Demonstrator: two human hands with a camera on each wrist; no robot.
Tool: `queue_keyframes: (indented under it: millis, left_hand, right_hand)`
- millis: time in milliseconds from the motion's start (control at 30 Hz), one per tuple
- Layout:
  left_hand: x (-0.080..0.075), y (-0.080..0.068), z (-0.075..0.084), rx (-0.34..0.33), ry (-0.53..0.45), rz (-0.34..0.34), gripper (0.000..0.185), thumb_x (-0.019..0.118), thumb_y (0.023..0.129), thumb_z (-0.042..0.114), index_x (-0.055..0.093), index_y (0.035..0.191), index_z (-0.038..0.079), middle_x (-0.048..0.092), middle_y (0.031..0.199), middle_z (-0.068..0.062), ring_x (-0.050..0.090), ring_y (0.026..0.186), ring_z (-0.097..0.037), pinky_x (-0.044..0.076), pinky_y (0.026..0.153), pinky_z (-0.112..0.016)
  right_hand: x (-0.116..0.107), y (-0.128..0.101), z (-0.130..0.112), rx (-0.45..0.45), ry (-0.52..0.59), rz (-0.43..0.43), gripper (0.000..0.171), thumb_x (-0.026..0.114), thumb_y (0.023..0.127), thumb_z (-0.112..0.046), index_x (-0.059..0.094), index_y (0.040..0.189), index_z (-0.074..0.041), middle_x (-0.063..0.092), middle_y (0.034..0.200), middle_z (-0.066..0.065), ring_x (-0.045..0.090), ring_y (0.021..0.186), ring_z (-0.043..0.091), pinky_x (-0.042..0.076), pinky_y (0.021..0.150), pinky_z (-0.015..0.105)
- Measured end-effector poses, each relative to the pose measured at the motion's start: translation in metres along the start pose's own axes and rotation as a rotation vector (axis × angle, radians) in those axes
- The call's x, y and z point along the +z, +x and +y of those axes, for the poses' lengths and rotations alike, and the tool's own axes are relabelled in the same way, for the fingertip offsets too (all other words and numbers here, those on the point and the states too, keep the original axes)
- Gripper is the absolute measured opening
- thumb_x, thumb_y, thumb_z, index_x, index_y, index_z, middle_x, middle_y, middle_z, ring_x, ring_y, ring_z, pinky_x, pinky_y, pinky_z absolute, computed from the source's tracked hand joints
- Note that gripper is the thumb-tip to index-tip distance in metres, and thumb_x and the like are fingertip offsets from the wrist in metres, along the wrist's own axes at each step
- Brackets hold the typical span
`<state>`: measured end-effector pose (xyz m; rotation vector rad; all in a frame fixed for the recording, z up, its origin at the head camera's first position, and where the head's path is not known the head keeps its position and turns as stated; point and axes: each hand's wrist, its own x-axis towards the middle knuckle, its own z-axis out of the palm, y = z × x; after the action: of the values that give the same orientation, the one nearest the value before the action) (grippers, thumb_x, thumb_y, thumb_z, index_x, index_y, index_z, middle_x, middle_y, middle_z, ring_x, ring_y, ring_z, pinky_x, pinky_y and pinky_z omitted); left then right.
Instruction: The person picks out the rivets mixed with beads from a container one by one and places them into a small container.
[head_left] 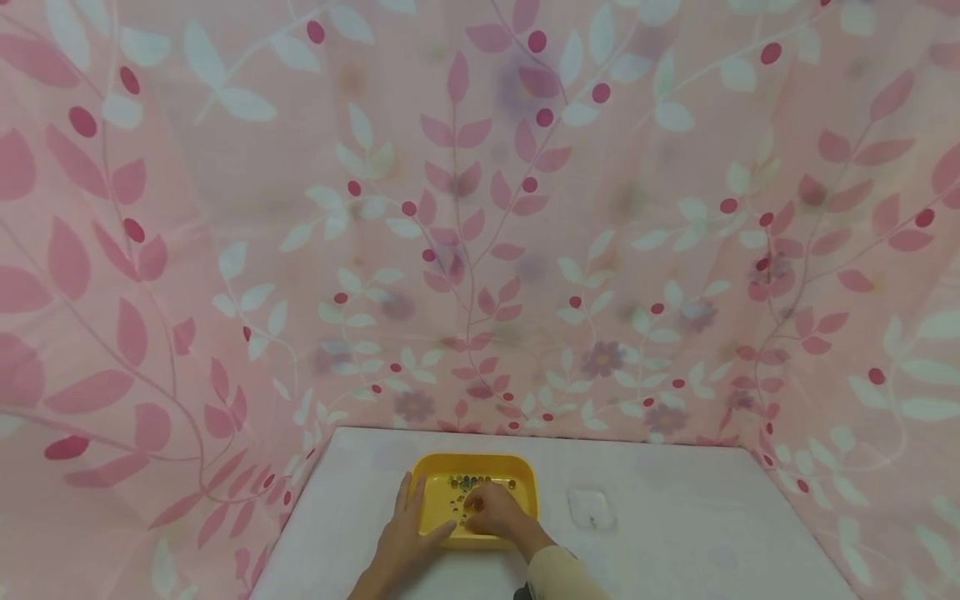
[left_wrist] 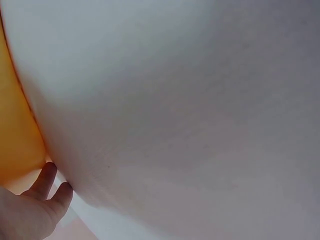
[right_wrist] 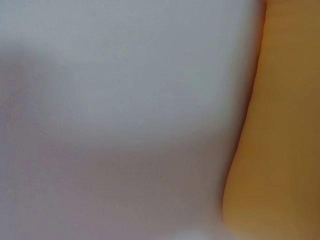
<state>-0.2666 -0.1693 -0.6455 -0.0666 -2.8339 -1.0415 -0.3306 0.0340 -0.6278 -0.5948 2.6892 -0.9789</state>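
Observation:
In the head view a yellow tray (head_left: 528,492) lies on the white-covered table, holding several small round glass beads (head_left: 467,481). Some beads form a row near its far side; others are scattered below. My left hand (head_left: 405,529) rests along the tray's left side, fingers extended and thumb reaching over the front left of the tray. Its fingertips show beside the yellow wall in the left wrist view. Over the middle of the tray is my right hand (head_left: 492,510), fingers curled down among the beads. I cannot tell whether a bead is between its fingertips.
A clear shallow plastic box or lid (head_left: 592,508) lies right of the tray, with a small piece inside near its front. The white table (head_left: 675,517) is bordered at the back and sides by pink leaf-patterned cloth (head_left: 480,250).

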Motion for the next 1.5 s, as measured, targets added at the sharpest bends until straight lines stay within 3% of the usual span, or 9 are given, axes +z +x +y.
queue_keyframes:
  millis: [133,333,600,800,1100,1267,1500]
  left_hand:
    - [0.0005,0.0002,-0.0009,-0.006,-0.008,-0.006,0.101,0.069,0.082,0.062,0.026,0.157,0.011,0.010,0.165,-0.017,0.063,0.106,-0.039,0.053,0.079,-0.056]
    - [-0.0009,-0.0006,0.0003,0.000,-0.020,-0.016,0.100,0.069,0.082,0.061,0.026,0.157,0.010,0.009,0.165,-0.017,0.064,0.099,-0.037,0.054,0.071,-0.051]
    - [-0.0017,0.0003,0.0017,-0.011,-0.008,-0.013,0.100,0.069,0.082,0.062,0.026,0.157,0.012,0.011,0.165,-0.016,0.064,0.097,-0.037,0.053,0.073,-0.055]
    - [-0.0023,0.0004,0.0031,-0.003,-0.018,-0.008,0.099,0.070,0.082,0.061,0.027,0.157,0.011,0.013,0.165,-0.016,0.064,0.091,-0.033,0.053,0.071,-0.054]
    - [-0.0021,0.0027,0.0010,-0.025,-0.013,-0.020,0.098,0.069,0.082,0.063,0.028,0.157,0.014,0.011,0.165,-0.014,0.062,0.101,-0.035,0.052,0.080,-0.059]
    - [-0.0027,0.0015,0.0010,-0.027,-0.012,-0.018,0.099,0.070,0.081,0.062,0.028,0.157,0.013,0.012,0.165,-0.014,0.062,0.099,-0.035,0.052,0.077,-0.058]
    - [-0.0015,0.0004,0.0015,0.011,-0.005,0.007,0.099,0.070,0.081,0.062,0.028,0.156,0.012,0.014,0.164,-0.016,0.063,0.096,-0.034,0.053,0.072,-0.054]
  right_hand:
    - [0.0012,0.0009,-0.0001,-0.009,0.005,-0.005,0.015,0.081,0.079,-0.018,0.077,0.091,-0.012,0.060,0.079,-0.007,0.049,0.075,0.009,0.043,0.068,0.027]
    - [0.0038,-0.0010,-0.0019,-0.003,0.032,-0.015,0.010,0.081,0.081,-0.020,0.078,0.088,-0.014,0.063,0.077,-0.011,0.051,0.076,0.008,0.045,0.070,0.028]
    - [0.0058,0.0010,-0.0029,0.013,0.100,-0.044,0.009,0.081,0.081,-0.018,0.079,0.088,-0.014,0.066,0.075,-0.010,0.054,0.072,0.009,0.046,0.065,0.027]
    - [0.0061,-0.0002,-0.0032,-0.002,0.094,-0.039,0.004,0.081,0.079,-0.013,0.078,0.080,-0.013,0.066,0.069,-0.010,0.055,0.067,0.006,0.047,0.061,0.025]
    - [0.0051,-0.0015,-0.0049,0.001,0.094,-0.008,0.009,0.083,0.078,-0.014,0.074,0.075,-0.015,0.063,0.068,-0.009,0.053,0.068,0.006,0.047,0.060,0.024]
    - [0.0070,-0.0001,-0.0068,0.029,0.055,-0.027,0.017,0.086,0.075,-0.026,0.070,0.075,-0.019,0.060,0.071,-0.010,0.052,0.069,0.008,0.045,0.062,0.025]
    - [0.0084,0.0013,-0.0086,0.019,-0.006,-0.001,0.025,0.083,0.077,-0.030,0.064,0.068,-0.018,0.054,0.063,-0.009,0.048,0.063,0.007,0.040,0.057,0.024]
